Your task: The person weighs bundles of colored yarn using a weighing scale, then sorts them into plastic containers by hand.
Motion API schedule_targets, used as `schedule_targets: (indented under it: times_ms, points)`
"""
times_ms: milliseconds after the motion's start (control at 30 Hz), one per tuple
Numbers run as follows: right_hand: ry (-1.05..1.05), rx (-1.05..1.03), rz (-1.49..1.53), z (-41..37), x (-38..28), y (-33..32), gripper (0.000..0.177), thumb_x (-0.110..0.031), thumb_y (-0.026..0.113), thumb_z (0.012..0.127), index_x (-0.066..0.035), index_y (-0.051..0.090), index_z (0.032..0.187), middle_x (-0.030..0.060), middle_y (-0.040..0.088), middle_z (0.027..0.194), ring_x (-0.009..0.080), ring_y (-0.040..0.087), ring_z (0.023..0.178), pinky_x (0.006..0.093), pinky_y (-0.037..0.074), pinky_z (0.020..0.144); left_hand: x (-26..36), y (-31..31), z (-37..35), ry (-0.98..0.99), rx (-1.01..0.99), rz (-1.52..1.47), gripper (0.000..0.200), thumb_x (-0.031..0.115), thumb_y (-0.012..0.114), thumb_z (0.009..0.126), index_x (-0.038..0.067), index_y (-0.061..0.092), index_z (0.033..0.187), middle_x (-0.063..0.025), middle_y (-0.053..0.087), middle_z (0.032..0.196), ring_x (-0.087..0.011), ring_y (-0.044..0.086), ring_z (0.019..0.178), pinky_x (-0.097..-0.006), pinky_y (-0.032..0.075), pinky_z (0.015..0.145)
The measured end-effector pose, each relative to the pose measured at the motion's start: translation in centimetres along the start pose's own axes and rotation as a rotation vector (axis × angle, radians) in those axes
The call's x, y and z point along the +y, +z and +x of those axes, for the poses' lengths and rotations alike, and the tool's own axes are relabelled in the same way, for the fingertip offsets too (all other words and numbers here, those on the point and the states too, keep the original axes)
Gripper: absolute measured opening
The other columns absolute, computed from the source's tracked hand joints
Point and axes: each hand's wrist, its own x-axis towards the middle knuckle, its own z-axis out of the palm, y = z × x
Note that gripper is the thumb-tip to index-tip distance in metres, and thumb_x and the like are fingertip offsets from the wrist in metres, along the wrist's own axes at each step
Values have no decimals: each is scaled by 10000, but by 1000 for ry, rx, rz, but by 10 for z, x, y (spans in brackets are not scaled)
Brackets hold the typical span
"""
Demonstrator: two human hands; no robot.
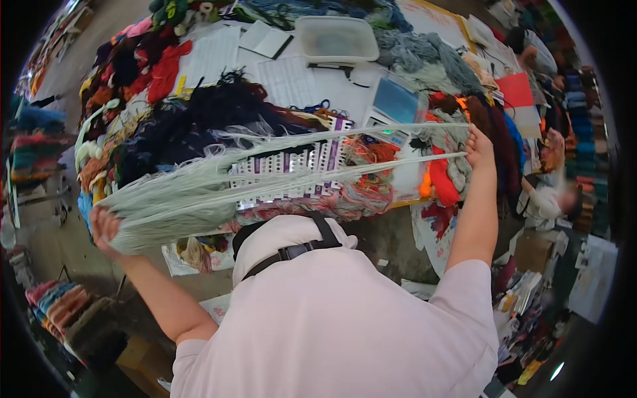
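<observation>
A long skein of pale grey-green yarn [179, 192] is stretched across the front of the table. Its thick, loose end lies against my left hand [109, 229], whose fingers curl round the edge of the bundle at the left. At the right, my right hand [479, 146] is closed on the thin end, where two narrow strands run into the fingers. Beneath the strands sits a white and purple card with rows of holes [285, 174]. Dark navy yarn [192, 123] is heaped just behind the skein.
Behind are a clear plastic tub [337, 40], printed sheets [288, 79] and a blue-screened device [395, 101]. Red yarn [441, 182] hangs at the table's right front. Other people [547, 202] are at the right. Folded coloured yarn [70, 308] stands at the lower left.
</observation>
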Motion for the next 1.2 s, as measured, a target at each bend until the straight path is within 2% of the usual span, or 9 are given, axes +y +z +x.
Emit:
schedule_targets:
  times_ms: [100, 200, 267, 500, 567, 767, 900, 1133, 1200]
  points:
    - [-12, 279, 82, 7, -20, -85, 226, -233, 558, 932, -137, 514, 733, -99, 285, 485, 41, 226, 366, 208, 171, 338, 112, -55, -2, -41, -70, 4, 119, 136, 424, 948, 72, 468, 858, -12, 424, 679, -117, 421, 557, -266, 383, 556]
    - [-69, 508, 104, 12, -50, -153, 212, -244, 530, 948, -133, 530, 767, -90, 315, 507, 47, 254, 384, 205, 182, 346, 111, -48, 13, 402, 534, 756, 129, 166, 422, 940, 102, 503, 863, -23, 475, 746, -157, 499, 733, -322, 431, 724]
    - [-86, 524, 91, -5, -76, -180, 208, -256, 530, 949, -132, 527, 781, -81, 306, 526, 52, 250, 401, 207, 184, 359, 320, -107, 13, 485, 945, 788, 216, 213, 387, 947, 78, 552, 980, -65, 544, 1007, -203, 502, 962, -370, 400, 883]
    - [-212, 184, 14, -38, -129, -169, 166, -176, 622, 890, -157, 500, 779, -66, 295, 518, 66, 247, 380, 223, 180, 365, 182, -69, 32, 893, 580, 1206, 306, 186, 413, 948, -18, 505, 1156, -75, 580, 993, -192, 567, 883, -304, 416, 889]
    - [-287, 54, -32, -61, -136, -113, 160, -142, 647, 872, -142, 507, 796, -67, 363, 570, 55, 337, 461, 234, 263, 437, 120, -38, 41, 217, -219, 208, 347, 127, 462, 932, -36, 447, 1238, -13, 494, 799, -110, 497, 682, -281, 433, 721]
    - [-699, -155, -251, -106, -213, -16, 223, -218, 590, 907, -29, 622, 1020, 1, 588, 734, 130, 561, 708, 260, 445, 647, -68, 33, 55, 66, -100, 54, 642, 147, 514, 927, 3, 176, 1453, 3, 413, 758, -93, 435, 589, -264, 418, 632]
    - [-807, -43, -152, -153, -233, 71, 195, -199, 549, 916, -39, 625, 835, 33, 607, 670, 154, 593, 651, 292, 504, 647, -109, 10, 61, -177, -50, 61, 113, 156, 461, 964, 68, 434, 897, -29, 391, 751, -108, 404, 582, -300, 405, 619]
    - [-846, -206, -169, -40, -211, 109, 193, -221, 567, 894, -48, 595, 815, 57, 596, 695, 198, 601, 655, 320, 520, 662, -192, -20, 36, -269, 277, 30, 120, 163, 397, 977, 71, 425, 904, -16, 368, 724, -130, 377, 581, -314, 363, 647]
    - [-1070, 223, -899, 54, -107, 101, 263, -243, 634, 842, -43, 665, 1010, 26, 611, 756, 164, 561, 713, 276, 429, 648, -198, -24, 28, -286, 308, 57, 112, 165, 411, 974, 72, 425, 913, -16, 370, 731, -130, 379, 585, -315, 363, 646]
